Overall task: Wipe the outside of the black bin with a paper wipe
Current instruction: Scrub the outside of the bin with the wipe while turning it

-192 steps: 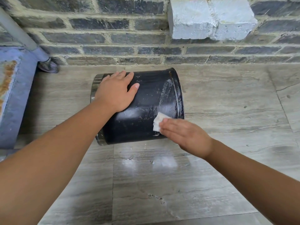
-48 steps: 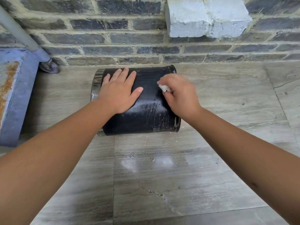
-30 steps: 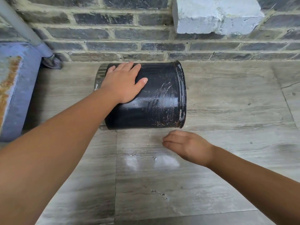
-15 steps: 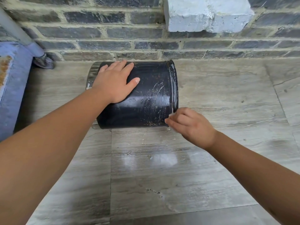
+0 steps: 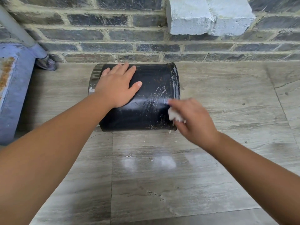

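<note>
The black bin (image 5: 151, 98) lies on its side on the grey tiled floor, its silver rim to the left and its base to the right. Pale wet streaks show on its side. My left hand (image 5: 116, 86) rests flat on top of the bin near the rim end, fingers spread. My right hand (image 5: 193, 119) is at the bin's lower right edge, blurred, with a crumpled white paper wipe (image 5: 175, 115) pinched under its fingers against the bin's side.
A dark brick wall (image 5: 146, 46) runs right behind the bin, with a white painted block (image 5: 209, 15) jutting out above. A blue rusty metal object (image 5: 14, 88) and a grey pipe (image 5: 24, 36) stand at the left. Grey tiled floor (image 5: 162, 176) spreads in front.
My right hand has moved slightly up along the bin's right end, and the wipe now shows under its fingers. My left hand stays flat on the bin.
</note>
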A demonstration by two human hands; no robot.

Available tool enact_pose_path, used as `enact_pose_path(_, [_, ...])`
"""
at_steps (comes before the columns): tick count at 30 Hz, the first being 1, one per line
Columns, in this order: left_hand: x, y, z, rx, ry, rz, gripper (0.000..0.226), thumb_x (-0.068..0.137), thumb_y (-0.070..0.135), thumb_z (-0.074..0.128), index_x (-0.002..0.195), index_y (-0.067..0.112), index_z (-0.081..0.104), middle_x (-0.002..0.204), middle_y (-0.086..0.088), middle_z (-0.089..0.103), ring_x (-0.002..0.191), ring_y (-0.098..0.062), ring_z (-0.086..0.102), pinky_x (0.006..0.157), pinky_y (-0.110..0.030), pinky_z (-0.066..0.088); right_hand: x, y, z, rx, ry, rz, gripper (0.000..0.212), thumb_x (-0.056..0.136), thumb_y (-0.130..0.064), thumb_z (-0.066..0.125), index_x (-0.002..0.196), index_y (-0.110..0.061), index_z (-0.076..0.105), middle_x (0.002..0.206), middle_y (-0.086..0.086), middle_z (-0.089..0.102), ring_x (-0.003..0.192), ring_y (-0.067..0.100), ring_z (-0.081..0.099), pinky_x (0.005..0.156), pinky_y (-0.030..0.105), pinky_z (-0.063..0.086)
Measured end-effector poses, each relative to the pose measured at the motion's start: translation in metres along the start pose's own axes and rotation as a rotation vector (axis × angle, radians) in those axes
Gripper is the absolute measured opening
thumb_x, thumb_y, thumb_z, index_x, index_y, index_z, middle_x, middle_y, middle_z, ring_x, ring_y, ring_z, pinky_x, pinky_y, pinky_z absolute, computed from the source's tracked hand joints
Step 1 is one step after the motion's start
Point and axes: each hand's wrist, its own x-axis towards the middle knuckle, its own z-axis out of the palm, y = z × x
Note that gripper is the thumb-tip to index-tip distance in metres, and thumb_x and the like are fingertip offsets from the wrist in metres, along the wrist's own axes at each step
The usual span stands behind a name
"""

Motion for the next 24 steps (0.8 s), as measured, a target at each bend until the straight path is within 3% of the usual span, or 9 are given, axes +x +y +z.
enact_pose_path(3, [-0.015,0.005,0.005,0.015,0.036,-0.008,0.076,0.090,0.066,0.010,0.153,0.024,0.018,0.161,-0.005,0.018,0.147,-0.024,0.015,0.116,-0.048,0.012,0.057,0.006,-0.014,0.026,0.231,0.215,0.037,0.086,-0.013,0.057,0.122,-0.013,0.052,0.098,0.000,0.064,0.084,0.010,0.050,0.070,0.021,0.033])
enact_pose_path(6, [-0.024,0.008,0.008,0.027,0.051,-0.010,0.075,0.090,0.065,0.011,0.153,0.024,0.018,0.161,-0.004,0.018,0.147,-0.023,0.014,0.116,-0.047,0.012,0.108,0.029,-0.015,0.010,0.287,0.335,0.024,0.088,-0.015,0.059,0.112,-0.012,0.060,0.103,0.005,0.067,0.093,0.023,0.058,0.072,0.020,0.032])
enact_pose_path(8, [-0.025,0.008,0.009,0.034,0.058,-0.013,0.075,0.090,0.065,0.011,0.153,0.024,0.018,0.161,-0.004,0.018,0.147,-0.023,0.014,0.116,-0.047,0.012,0.129,0.046,-0.009,-0.087,0.221,0.324,0.018,0.090,-0.014,0.056,0.106,-0.012,0.064,0.104,0.008,0.067,0.099,0.029,0.057,0.076,0.024,0.034])
enact_pose_path(12, [-0.025,0.008,0.010,0.044,0.075,-0.017,0.074,0.091,0.065,0.011,0.152,0.024,0.018,0.161,-0.005,0.019,0.147,-0.023,0.016,0.116,-0.047,0.013,0.133,0.061,0.003,-0.176,-0.062,0.316,0.023,0.091,-0.010,0.055,0.110,-0.014,0.066,0.104,0.011,0.070,0.099,0.030,0.062,0.079,0.031,0.045])
enact_pose_path(15, [-0.022,0.008,0.010,0.042,0.066,-0.028,0.074,0.090,0.065,0.009,0.152,0.025,0.018,0.161,-0.005,0.019,0.147,-0.023,0.015,0.116,-0.048,0.012,0.114,0.055,-0.001,-0.139,-0.051,0.292,0.027,0.086,-0.002,0.057,0.109,-0.011,0.068,0.103,0.013,0.071,0.096,0.029,0.064,0.082,0.031,0.047])
enact_pose_path(20, [-0.011,0.006,0.006,0.013,0.039,-0.037,0.077,0.088,0.067,0.007,0.152,0.025,0.018,0.161,-0.005,0.018,0.147,-0.024,0.015,0.116,-0.049,0.010,0.061,0.024,-0.010,-0.108,-0.031,0.067,0.031,0.073,0.014,0.062,0.099,-0.001,0.069,0.094,0.016,0.072,0.089,0.033,0.067,0.077,0.039,0.056])
enact_pose_path(24, [-0.009,0.006,0.005,0.014,0.038,-0.029,0.077,0.088,0.067,0.008,0.152,0.025,0.018,0.160,-0.005,0.019,0.147,-0.024,0.015,0.116,-0.049,0.011,0.009,0.008,-0.002,-0.095,-0.100,-0.027,0.042,0.065,0.023,0.063,0.099,0.000,0.071,0.096,0.014,0.072,0.099,0.032,0.067,0.083,0.045,0.056])
